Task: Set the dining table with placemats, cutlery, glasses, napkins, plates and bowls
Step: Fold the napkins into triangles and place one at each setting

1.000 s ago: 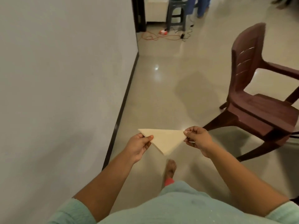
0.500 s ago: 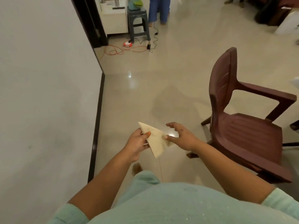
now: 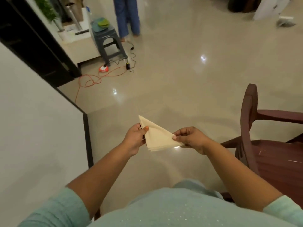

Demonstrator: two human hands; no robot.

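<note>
- Nearest: pale green top and sleeves of the person fill the bottom of the view, both bare forearms reaching forward.
- Napkin (image 3: 157, 138): cream, folded into a triangle, several layers showing at its lower edge. Held in the air over the floor, between the two hands, in front of the body.
- Left hand (image 3: 134, 138): grips the napkin's left side, thumb on top near the upper corner, fingers curled behind.
- Right hand (image 3: 191, 138): pinches the napkin's right corner, thumb on top, fingers curled beneath.
- Chair (image 3: 268, 145): dark red-brown plastic, armrest showing, just right of the right forearm; only partly in view.
- Wall (image 3: 32, 136): white, on the left, with a dark skirting edge at its corner.
- Floor (image 3: 180, 79): glossy beige tiles with bright light spots.
- Farther, up left: orange cable (image 3: 91, 81) looped on the floor, running to a round red-and-white item beside a grey stool (image 3: 108, 41); green and teal things lie on the stool's seat.
- Farthest: legs of another person (image 3: 127, 17) in blue trousers, standing just behind the stool.
</note>
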